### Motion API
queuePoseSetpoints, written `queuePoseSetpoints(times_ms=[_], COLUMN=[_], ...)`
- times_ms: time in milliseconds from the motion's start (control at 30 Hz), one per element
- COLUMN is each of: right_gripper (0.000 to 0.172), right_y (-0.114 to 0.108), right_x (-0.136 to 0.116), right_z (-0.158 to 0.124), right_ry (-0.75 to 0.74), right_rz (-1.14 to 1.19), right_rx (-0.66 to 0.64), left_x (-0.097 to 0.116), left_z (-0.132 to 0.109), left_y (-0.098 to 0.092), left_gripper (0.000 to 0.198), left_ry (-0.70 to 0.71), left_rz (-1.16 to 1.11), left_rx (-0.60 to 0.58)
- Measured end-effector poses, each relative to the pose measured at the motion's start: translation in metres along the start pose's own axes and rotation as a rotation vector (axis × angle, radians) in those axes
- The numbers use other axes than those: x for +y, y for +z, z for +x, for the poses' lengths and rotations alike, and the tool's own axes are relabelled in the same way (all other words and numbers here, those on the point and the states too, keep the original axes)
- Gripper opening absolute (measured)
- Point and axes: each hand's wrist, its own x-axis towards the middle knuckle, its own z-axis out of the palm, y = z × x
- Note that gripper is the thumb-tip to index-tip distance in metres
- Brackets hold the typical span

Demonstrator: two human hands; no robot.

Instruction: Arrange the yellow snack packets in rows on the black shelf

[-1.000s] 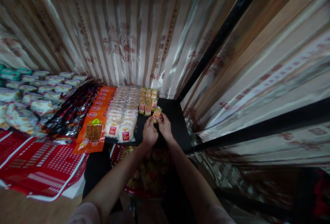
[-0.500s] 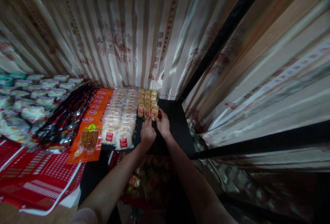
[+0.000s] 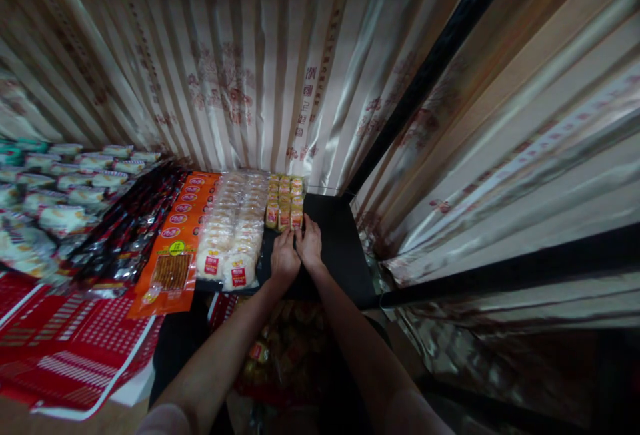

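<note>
A block of small yellow wrapped snack packets (image 3: 284, 188) stands in rows on the black shelf board (image 3: 336, 228). Fingers bent, my left hand (image 3: 285, 258) touches the lower edge of the front row, near the middle and right packets. My right hand (image 3: 309, 243) is close beside it, thumb and fingertips at the lower right corner of the right front packet (image 3: 297, 215). Both hands are closed on that packet, though the fingertips partly hide the contact. Left of the block lie clear-wrapped white round cakes (image 3: 239, 269) in two columns.
Orange snack bags (image 3: 173, 261), dark shiny packets (image 3: 125, 228) and white wrapped packets (image 3: 65, 218) line the board leftward. A red basket (image 3: 95, 341) stands at lower left. More yellow packets (image 3: 260, 353) lie below my arms. Pleated curtains (image 3: 280, 55) and a black post (image 3: 400, 121) border the board.
The right front packet has shifted slightly left, closer against the middle one. My right hand has moved left and nearer to my left hand.
</note>
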Motion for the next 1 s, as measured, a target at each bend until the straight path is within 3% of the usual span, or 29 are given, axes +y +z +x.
queuePoseSetpoints(times_ms=[267, 433, 533, 633, 700, 867, 1000], right_gripper=[0.046, 0.042, 0.04, 0.036, 0.035, 0.031, 0.026], right_y=[-0.011, -0.025, -0.03, -0.029, -0.026, -0.014, 0.003], right_x=[-0.009, -0.025, -0.03, -0.028, -0.024, -0.017, -0.022], right_z=[-0.034, -0.089, -0.133, -0.172, -0.19, -0.211, -0.223], right_ry=[0.023, 0.02, 0.018, -0.021, -0.016, 0.035, -0.049], right_rz=[0.044, 0.206, 0.311, 0.278, 0.208, 0.08, 0.088], right_rx=[0.063, 0.025, -0.049, -0.231, -0.425, -0.929, -1.091], left_x=[0.007, -0.003, -0.017, -0.039, -0.055, -0.093, -0.11], left_z=[-0.027, -0.073, -0.108, -0.14, -0.156, -0.183, -0.189], left_y=[-0.018, -0.027, -0.03, -0.029, -0.03, -0.041, -0.046], left_gripper=[0.044, 0.034, 0.029, 0.028, 0.031, 0.033, 0.035], left_ry=[-0.017, 0.013, 0.042, -0.029, -0.08, -0.245, -0.43], left_rz=[-0.013, -0.082, -0.083, -0.014, 0.071, 0.432, 0.431], left_rx=[-0.001, -0.028, -0.103, -0.207, -0.296, -0.581, -0.77])
